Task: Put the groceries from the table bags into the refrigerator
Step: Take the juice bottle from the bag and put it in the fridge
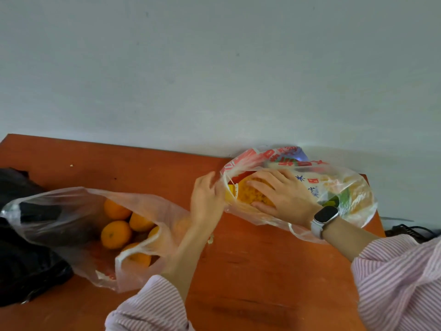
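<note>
A printed clear plastic bag [353, 201] lies at the back right of the orange table [250, 271]. My right hand [284, 194] is inside its mouth, fingers curled round a yellow packet [248, 197]. My left hand [206, 199] pinches the bag's left rim and holds it apart. A second clear bag [78, 225] lies open to the left with several oranges [116, 234] inside.
A black bag [21, 271] sits at the table's left edge, partly under the orange bag. A pale wall [214, 68] stands right behind the table. A dark cable [410, 229] lies beyond the table's right edge. No refrigerator is in view.
</note>
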A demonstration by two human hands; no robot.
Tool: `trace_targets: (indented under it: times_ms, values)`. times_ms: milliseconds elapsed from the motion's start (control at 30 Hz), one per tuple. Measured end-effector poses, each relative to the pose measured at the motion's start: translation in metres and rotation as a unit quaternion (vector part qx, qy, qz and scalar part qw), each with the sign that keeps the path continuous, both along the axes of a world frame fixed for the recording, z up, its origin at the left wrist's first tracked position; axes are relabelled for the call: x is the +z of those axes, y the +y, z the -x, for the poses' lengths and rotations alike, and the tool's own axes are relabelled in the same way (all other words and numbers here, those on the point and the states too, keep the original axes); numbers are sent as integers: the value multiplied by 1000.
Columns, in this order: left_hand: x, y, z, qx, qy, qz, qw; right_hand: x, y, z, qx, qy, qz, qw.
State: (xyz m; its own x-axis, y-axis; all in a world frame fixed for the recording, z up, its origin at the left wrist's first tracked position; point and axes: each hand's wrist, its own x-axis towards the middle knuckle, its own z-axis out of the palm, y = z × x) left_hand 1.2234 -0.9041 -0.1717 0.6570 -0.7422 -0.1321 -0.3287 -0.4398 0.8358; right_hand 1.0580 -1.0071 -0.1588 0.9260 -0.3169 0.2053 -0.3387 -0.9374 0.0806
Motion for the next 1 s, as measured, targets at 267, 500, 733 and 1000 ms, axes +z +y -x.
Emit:
trace_targets:
  times_ms: [267,500,733,1000]
  values:
    - [-17,11,6,16,59,-5,998,-4,-1,1,-6,-11,-12,1000]
    - [-35,7,8,-19,-34,-109,993,-4,-2,1,-4,1,-18,1000]
    - [5,3,9,95,-26,79,992,4,3,6,-14,16,-29,999]
    - [18,-15,85,-258,-387,53,883,17,12,97,-121,-10,-16,992]
